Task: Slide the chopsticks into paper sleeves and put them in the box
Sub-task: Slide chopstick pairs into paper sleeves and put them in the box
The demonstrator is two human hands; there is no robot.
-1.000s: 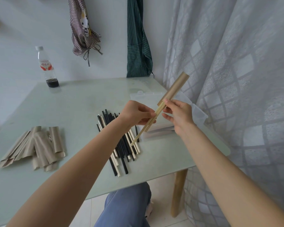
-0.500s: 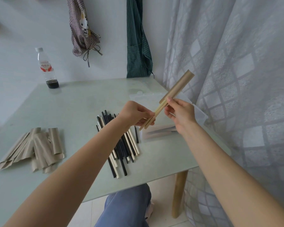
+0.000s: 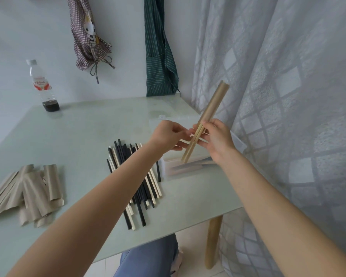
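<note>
Pale green table [image 3: 84, 132] with chopsticks [image 3: 140, 182], paper sleeves [image 3: 28, 192], bottle [image 3: 42, 86], box [image 3: 180, 168].

I assess this as a home dining corner: two aprons [image 3: 88, 37] hang on a plain white wall, a glass-topped table [image 3: 78, 132] stands on wooden legs, and a patterned sheer curtain [image 3: 288, 96] and tiled floor adjoin.

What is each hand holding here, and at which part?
The right hand pinches the paper sleeve at its open lower end; the left hand pinches the wooden chopsticks just below it.
</note>
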